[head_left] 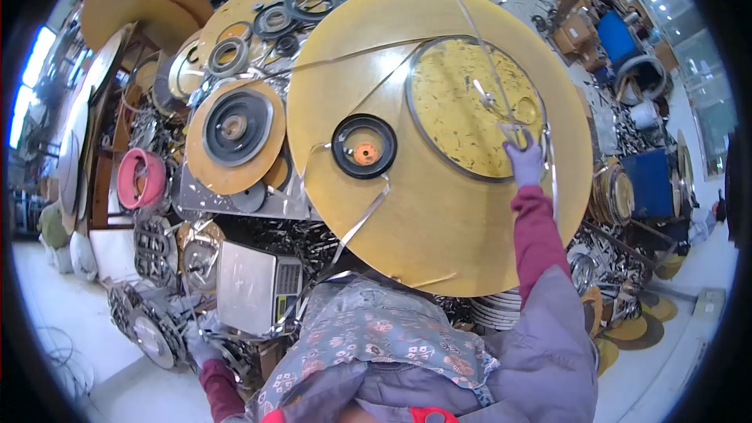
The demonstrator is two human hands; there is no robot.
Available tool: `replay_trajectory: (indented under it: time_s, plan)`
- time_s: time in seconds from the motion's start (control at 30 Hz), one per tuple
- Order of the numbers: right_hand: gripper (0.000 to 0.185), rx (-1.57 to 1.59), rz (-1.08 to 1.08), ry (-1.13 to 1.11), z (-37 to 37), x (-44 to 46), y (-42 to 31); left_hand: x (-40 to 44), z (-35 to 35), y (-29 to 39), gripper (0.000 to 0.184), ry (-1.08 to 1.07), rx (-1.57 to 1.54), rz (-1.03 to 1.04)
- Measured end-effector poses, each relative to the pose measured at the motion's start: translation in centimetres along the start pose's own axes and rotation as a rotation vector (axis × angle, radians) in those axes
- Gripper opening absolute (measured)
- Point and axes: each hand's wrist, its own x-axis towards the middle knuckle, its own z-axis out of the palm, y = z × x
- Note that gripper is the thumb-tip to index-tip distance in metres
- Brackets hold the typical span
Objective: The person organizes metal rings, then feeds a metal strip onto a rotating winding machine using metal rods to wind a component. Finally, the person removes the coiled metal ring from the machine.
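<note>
- Right hand [527, 163], five o'clock on scratched disc [454, 113]: fingers curled near strap [496, 70], perhaps gripping it.
- Left hand [204, 347], seven o'clock from scale [247, 286]: too small, grip I cannot tell.

A workshop; large yellow disc [454, 227], weighing scale [247, 288], cardboard boxes [576, 30] show it.

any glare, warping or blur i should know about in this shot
Head view: strong fisheye bowing, with black borders at the corners; head view: the bright window at far left looks blown out; head view: whitish glare on the large yellow disc, plus a sharp glint on the round yellow plate atop it; head view: the left hand is too indistinct to read its grip.
</note>
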Motion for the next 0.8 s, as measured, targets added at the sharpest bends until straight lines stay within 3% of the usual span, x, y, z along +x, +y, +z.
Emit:
replay_trajectory:
  time_s: [0.03,0.07,0.1,0.13,0.17,0.2,0.23,0.27,0.33,0.37,0.4,0.47,0.5,0.53,0.57,0.63,0.67,0.7,0.77,0.8]
  plan:
    - [0.065,-0.032,-0.052,0.009,1.2,2.0,-0.5,-0.5,-3.9,1.7,0.021,-0.131,0.091,0.154]
    - [0.065,-0.005,0.032,-0.066,2.6,4.1,-0.2,2.8,-0.5,-1.7,0.017,-0.394,-0.608,0.137]
    - [0.065,0.021,0.114,-0.143,4.0,5.9,0.7,0.4,-5.8,1.6,0.015,-0.623,-1.251,-0.121]
    - [0.060,0.041,0.040,-0.108,5.1,6.6,0.8,-2.0,-10.9,5.4,0.028,-0.539,-1.137,-0.119]
    - [0.055,0.061,-0.027,-0.066,6.0,7.1,1.1,-1.7,-10.9,5.9,0.019,-0.333,-0.986,0.095]
    - [0.050,-0.036,0.039,-0.095,6.5,7.4,0.8,-1.3,-10.8,6.1,0.017,-0.256,-0.877,0.140]
    - [0.044,-0.137,0.104,-0.123,6.5,7.7,0.3,-3.9,-15.4,11.5,0.016,-0.229,-1.026,0.183]
    - [0.040,-0.243,0.172,-0.144,6.0,7.7,-0.4,-4.3,-15.9,13.8,0.016,-0.185,-0.951,0.325]
    - [0.032,-0.295,0.134,-0.114,3.1,6.7,-2.3,-7.5,-21.4,21.3,0.026,-0.555,-1.010,0.278]
    - [0.030,-0.327,0.116,-0.095,1.7,5.5,-2.5,-8.1,-21.2,23.5,0.037,-0.579,-0.968,0.431]
    - [0.030,-0.230,0.064,-0.034,-0.1,4.9,-1.0,-9.0,-22.4,26.1,0.044,-0.623,-0.936,0.446]
    - [0.035,0.006,0.038,0.095,-5.6,4.0,5.9,-8.6,-20.4,27.5,0.043,-0.483,-0.835,0.622]
    - [0.033,-0.099,0.170,0.110,-11.1,1.4,3.9,-8.1,-19.2,27.6,0.040,-0.408,-0.799,0.690]
    - [0.039,-0.022,0.138,0.157,-15.8,1.6,13.6,-7.9,-18.9,27.2,0.036,-0.434,-0.893,0.594]
    - [0.045,-0.299,0.376,0.281,-20.4,-3.3,5.9,-7.4,-18.7,26.8,0.034,-0.455,-0.983,0.496]
    - [0.051,-0.739,0.460,0.353,-31.5,-7.8,16.4,-6.3,-17.5,25.2,0.021,-0.503,-1.287,0.231]
    - [0.050,-0.959,0.696,0.194,-34.8,-10.5,14.2,-6.2,-17.8,24.9,0.017,-0.484,-1.296,0.203]
    - [0.049,-0.534,0.781,0.433,-37.9,-13.3,18.6,-5.9,-18.3,24.9,0.013,-0.461,-1.307,0.179]
    - [0.053,-0.808,0.867,0.381,-39.0,-18.0,17.5,-5.5,-19.2,27.5,0.011,-0.331,-1.110,0.366]
    - [0.053,-0.716,0.742,0.361,-38.0,-19.3,19.6,-4.8,-17.2,29.7,0.020,-0.068,-1.113,0.620]
